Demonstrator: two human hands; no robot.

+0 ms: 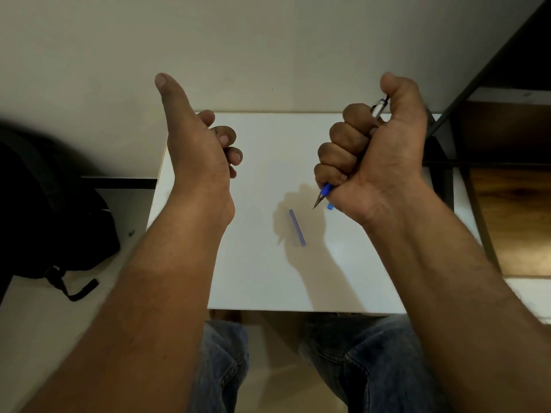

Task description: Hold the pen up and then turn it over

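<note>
From my head camera: my right hand (378, 150) grips the pen (323, 193) in a full fist, tip pointing toward seven o'clock above the white table (262, 278). My left hand (196, 141), at nine o'clock from it, holds nothing, its fingers loosely curled and thumb raised. A blue strip (297, 228) lies between them.

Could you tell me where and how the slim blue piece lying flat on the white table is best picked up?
Probably from straight above, pinching the blue piece across its narrow width near its middle. It lies flat and free on the white table, long sides open; the left hand holds nothing, the right hand grips the pen.
</note>
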